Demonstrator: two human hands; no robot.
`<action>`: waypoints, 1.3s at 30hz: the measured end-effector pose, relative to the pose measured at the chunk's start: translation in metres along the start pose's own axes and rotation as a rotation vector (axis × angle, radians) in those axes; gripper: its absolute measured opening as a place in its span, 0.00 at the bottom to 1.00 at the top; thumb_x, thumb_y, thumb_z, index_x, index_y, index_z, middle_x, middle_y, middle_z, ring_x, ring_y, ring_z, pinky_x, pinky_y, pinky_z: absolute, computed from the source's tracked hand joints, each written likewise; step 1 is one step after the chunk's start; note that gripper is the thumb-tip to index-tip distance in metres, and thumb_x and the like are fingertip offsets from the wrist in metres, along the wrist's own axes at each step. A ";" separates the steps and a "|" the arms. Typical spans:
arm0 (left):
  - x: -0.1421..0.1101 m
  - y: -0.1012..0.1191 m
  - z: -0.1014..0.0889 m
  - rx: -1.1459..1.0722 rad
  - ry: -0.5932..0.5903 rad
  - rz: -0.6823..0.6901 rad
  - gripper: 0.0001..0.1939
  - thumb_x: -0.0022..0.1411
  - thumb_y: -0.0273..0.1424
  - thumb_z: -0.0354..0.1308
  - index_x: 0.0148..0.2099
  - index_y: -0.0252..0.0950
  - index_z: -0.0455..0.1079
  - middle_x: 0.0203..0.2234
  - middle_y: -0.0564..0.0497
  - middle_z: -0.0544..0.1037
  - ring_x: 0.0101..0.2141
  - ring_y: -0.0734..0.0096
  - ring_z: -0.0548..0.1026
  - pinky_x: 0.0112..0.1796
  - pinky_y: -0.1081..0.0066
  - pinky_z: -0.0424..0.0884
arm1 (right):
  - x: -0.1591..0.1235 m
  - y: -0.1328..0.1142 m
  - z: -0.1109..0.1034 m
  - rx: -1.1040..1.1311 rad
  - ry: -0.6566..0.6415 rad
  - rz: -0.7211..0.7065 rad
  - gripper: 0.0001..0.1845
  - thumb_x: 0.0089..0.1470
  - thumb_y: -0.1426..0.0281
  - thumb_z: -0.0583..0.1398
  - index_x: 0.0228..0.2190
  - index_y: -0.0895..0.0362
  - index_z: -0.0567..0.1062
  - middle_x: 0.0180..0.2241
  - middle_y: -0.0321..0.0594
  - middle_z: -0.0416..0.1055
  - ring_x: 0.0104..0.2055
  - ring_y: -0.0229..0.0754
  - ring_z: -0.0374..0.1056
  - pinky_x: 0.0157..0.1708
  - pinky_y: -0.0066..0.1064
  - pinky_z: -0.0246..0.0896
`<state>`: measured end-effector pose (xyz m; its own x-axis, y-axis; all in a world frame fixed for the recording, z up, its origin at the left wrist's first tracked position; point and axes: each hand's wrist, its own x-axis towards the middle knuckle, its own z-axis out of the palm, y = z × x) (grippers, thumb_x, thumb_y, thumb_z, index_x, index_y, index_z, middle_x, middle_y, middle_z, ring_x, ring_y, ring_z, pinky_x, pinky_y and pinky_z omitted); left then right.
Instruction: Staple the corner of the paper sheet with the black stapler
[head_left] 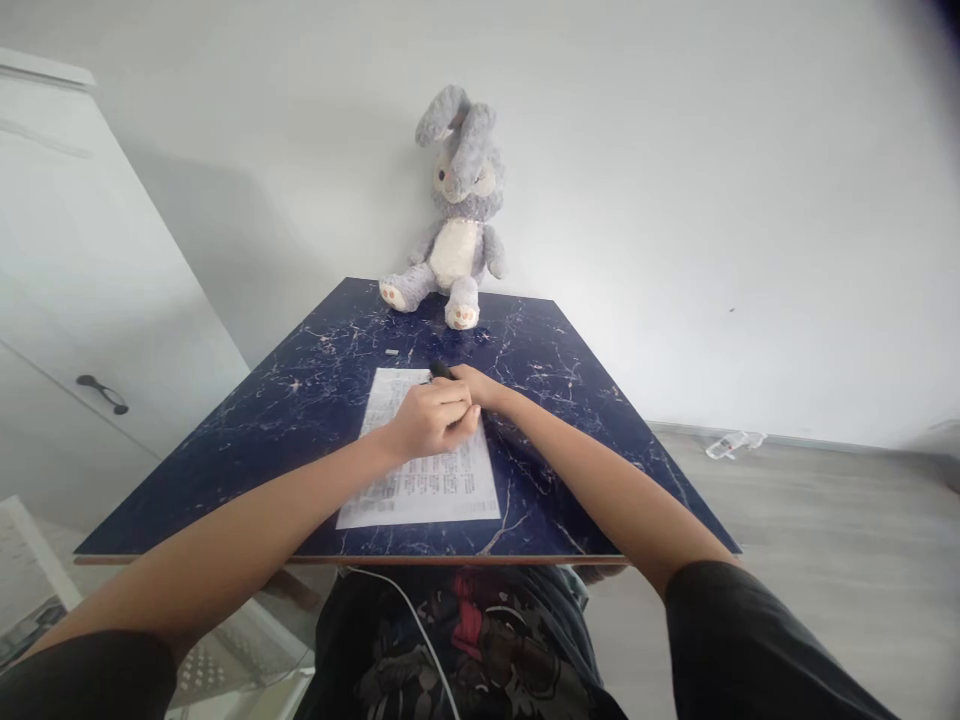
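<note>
A printed sheet of paper (409, 505) lies on the dark blue marbled table (247, 450) in front of me. Over its upper part, my left hand (435, 418) is closed, its fingers curled; what they hold, if anything, is hidden. My right hand (476, 387) is just behind and right of it at the sheet's upper right edge, partly covered by the left. A short black object (440, 371) sticks out at the right hand's fingers, which seem closed on it; its kind is not clear.
A grey plush rabbit (461, 220) sits at the table's far edge against the wall. A small pale piece (392, 352) lies beyond the sheet. On the left stands a white cabinet (82, 250) with a dark handle (103, 392). Clear plastic packaging (735, 444) lies on the floor, right.
</note>
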<state>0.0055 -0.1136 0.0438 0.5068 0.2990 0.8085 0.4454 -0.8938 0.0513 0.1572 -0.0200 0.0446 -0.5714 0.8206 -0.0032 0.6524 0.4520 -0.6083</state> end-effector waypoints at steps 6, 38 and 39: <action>-0.002 -0.021 0.010 -0.075 -0.144 -0.391 0.28 0.77 0.36 0.46 0.22 0.38 0.65 0.24 0.50 0.73 0.25 0.69 0.71 0.31 0.65 0.69 | -0.050 0.049 -0.039 -0.043 0.039 0.098 0.19 0.59 0.54 0.57 0.25 0.55 0.67 0.26 0.33 0.67 0.30 0.39 0.62 0.32 0.32 0.53; -0.019 -0.074 0.016 -0.042 -0.701 -0.481 0.26 0.69 0.42 0.62 0.64 0.38 0.74 0.65 0.38 0.71 0.63 0.45 0.70 0.63 0.49 0.64 | -0.084 0.069 -0.068 -0.105 0.011 -0.329 0.13 0.61 0.66 0.64 0.46 0.58 0.79 0.41 0.43 0.71 0.39 0.44 0.67 0.40 0.36 0.61; -0.019 -0.075 0.016 -0.043 -0.704 -0.483 0.25 0.69 0.41 0.62 0.64 0.38 0.74 0.65 0.38 0.71 0.63 0.45 0.70 0.63 0.48 0.64 | -0.084 0.070 -0.068 -0.098 0.007 -0.335 0.13 0.61 0.66 0.64 0.46 0.58 0.79 0.41 0.43 0.71 0.40 0.44 0.67 0.41 0.37 0.62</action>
<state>-0.0255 -0.0472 0.0151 0.6154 0.7757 0.1399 0.7095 -0.6225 0.3304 0.2848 -0.0337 0.0559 -0.7586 0.6234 0.1894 0.4744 0.7279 -0.4951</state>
